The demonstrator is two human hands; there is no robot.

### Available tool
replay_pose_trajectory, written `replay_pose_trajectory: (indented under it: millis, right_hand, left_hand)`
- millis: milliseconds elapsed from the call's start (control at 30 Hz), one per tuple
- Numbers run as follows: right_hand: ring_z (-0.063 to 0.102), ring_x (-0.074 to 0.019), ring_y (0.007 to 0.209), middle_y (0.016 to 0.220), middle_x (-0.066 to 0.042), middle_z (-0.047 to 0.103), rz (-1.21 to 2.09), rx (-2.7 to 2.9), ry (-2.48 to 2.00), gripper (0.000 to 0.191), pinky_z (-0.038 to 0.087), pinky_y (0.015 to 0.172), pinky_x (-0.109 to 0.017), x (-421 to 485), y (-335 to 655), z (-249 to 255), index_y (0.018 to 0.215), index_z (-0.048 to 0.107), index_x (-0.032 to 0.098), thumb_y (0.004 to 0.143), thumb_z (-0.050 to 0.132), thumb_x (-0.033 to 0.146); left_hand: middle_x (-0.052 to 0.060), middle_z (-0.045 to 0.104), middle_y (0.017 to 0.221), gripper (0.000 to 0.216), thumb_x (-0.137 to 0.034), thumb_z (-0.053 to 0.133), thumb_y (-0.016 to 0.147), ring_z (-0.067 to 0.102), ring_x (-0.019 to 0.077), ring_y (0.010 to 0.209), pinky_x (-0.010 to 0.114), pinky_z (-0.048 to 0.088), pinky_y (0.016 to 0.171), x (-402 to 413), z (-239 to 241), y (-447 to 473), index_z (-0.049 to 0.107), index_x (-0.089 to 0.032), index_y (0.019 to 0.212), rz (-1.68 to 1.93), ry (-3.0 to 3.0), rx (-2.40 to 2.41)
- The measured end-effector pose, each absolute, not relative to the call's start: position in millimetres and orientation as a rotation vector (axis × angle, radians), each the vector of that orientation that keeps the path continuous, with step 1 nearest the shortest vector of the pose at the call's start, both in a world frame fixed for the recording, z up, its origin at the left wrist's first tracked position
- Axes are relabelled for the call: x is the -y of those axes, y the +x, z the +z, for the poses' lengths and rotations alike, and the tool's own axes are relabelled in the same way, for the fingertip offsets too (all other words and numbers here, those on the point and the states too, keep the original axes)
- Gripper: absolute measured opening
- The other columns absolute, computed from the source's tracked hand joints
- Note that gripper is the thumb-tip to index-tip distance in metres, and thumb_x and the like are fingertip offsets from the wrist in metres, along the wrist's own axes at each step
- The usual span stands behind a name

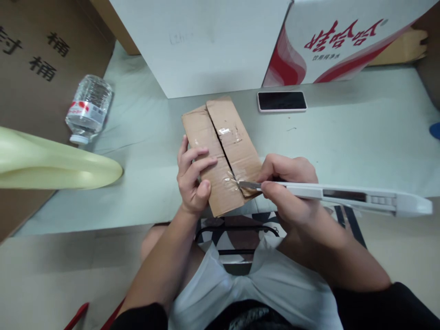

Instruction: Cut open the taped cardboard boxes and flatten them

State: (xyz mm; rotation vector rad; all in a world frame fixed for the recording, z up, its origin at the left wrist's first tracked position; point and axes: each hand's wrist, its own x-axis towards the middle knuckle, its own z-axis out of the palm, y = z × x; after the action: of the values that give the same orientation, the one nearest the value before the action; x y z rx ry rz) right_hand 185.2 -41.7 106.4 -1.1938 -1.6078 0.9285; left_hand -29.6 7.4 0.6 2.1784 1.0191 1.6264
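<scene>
A small brown cardboard box (220, 156) lies tilted near the table's front edge, its top flaps meeting at a dark seam with bits of clear tape across it. My left hand (194, 176) grips the box along its left side, fingers resting on the top flap and thumb at the lower edge. In my right hand (292, 185) is a white utility knife (357, 197), held between thumb and fingers. Its extended blade touches the tape at the near end of the seam, where the tape looks torn.
A phone (282, 101) lies behind the box to the right. Large white cartons (220, 50) line the back of the pale green table (343, 142). At left are a water bottle (90, 110), a pale yellow rounded object (58, 160) and a big brown carton (44, 82).
</scene>
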Motion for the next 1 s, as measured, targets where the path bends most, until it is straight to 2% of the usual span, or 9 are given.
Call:
replay_pose_trajectory:
  millis: [200,433,567,667,767,800,900,933,1000]
  right_hand:
    - [0.043,-0.0078,0.048,0.054,0.005,0.052,0.938,1.688,-1.227,0.013,0.033,0.05,-0.023,41,185,108,0.064,0.053,0.02,0.077,0.053,0.019]
    - [0.034,-0.0069,0.047,0.051,0.007,0.042,0.911,1.735,-1.148,0.015,0.031,0.05,-0.024,41,192,113,0.062,0.049,0.021,0.075,0.053,0.015]
    - [0.035,-0.0078,0.046,0.05,0.007,0.042,0.932,1.834,-1.093,0.016,0.031,0.048,-0.025,43,200,118,0.062,0.048,0.021,0.075,0.054,0.015]
    - [0.038,-0.0084,0.045,0.053,0.006,0.048,0.892,1.755,-1.12,0.015,0.03,0.047,-0.026,50,203,115,0.065,0.051,0.022,0.078,0.056,0.015]
    - [0.055,-0.0127,0.053,0.064,0.003,0.063,0.725,1.542,-1.096,0.007,0.038,0.05,-0.028,53,201,102,0.083,0.064,0.024,0.089,0.063,0.02]
    - [0.062,-0.0147,0.058,0.07,0.002,0.068,0.661,1.508,-1.062,0.005,0.044,0.054,-0.03,53,200,97,0.091,0.068,0.026,0.095,0.065,0.028]
    - [0.078,-0.0214,0.083,0.084,-0.002,0.079,0.552,1.689,-0.934,0.031,0.058,0.083,-0.039,47,197,85,0.097,0.07,0.028,0.102,0.063,0.057]
    - [0.08,-0.025,0.097,0.088,-0.003,0.08,0.543,1.795,-0.908,0.037,0.057,0.096,-0.044,45,196,83,0.093,0.069,0.027,0.099,0.064,0.063]
    - [0.073,-0.0326,0.128,0.099,-0.005,0.082,0.556,1.973,-0.899,0.039,0.048,0.115,-0.055,40,198,80,0.088,0.065,0.026,0.091,0.075,0.064]
  left_hand:
    - [0.004,0.068,0.121,0.04,-0.055,0.042,0.104,0.064,0.03,0.131,0.065,0.034,0.132,-9,-1,-30,0.072,-0.03,0.115,1.634,2.205,-1.021]
    - [0.003,0.068,0.121,0.038,-0.055,0.044,0.104,0.066,0.029,0.127,0.065,0.033,0.133,-8,0,-27,0.072,-0.031,0.116,1.65,2.165,-1.016]
    - [0.003,0.067,0.121,0.038,-0.054,0.045,0.104,0.065,0.029,0.125,0.066,0.032,0.133,-8,-1,-27,0.072,-0.032,0.117,1.656,2.146,-0.991]
    - [0.003,0.067,0.122,0.038,-0.055,0.045,0.104,0.066,0.0283,0.123,0.065,0.031,0.133,-7,0,-28,0.072,-0.033,0.118,1.656,2.128,-1.014]
    - [0.003,0.067,0.123,0.038,-0.056,0.045,0.104,0.067,0.0286,0.123,0.065,0.031,0.133,-7,3,-31,0.072,-0.033,0.118,1.637,2.153,-1.029]
    - [0.004,0.067,0.123,0.038,-0.056,0.045,0.104,0.067,0.0288,0.123,0.065,0.031,0.133,-8,4,-32,0.071,-0.032,0.118,1.629,2.163,-1.028]
    - [0.004,0.067,0.124,0.037,-0.055,0.046,0.103,0.065,0.0292,0.127,0.065,0.032,0.133,-10,6,-35,0.071,-0.032,0.118,1.616,2.186,-1.015]
    - [0.004,0.067,0.124,0.036,-0.055,0.046,0.103,0.064,0.0294,0.129,0.064,0.033,0.132,-11,7,-36,0.071,-0.032,0.118,1.614,2.191,-1.01]
    - [0.005,0.067,0.124,0.036,-0.055,0.046,0.103,0.063,0.0303,0.132,0.064,0.034,0.131,-12,7,-37,0.071,-0.033,0.118,1.618,2.199,-1.003]
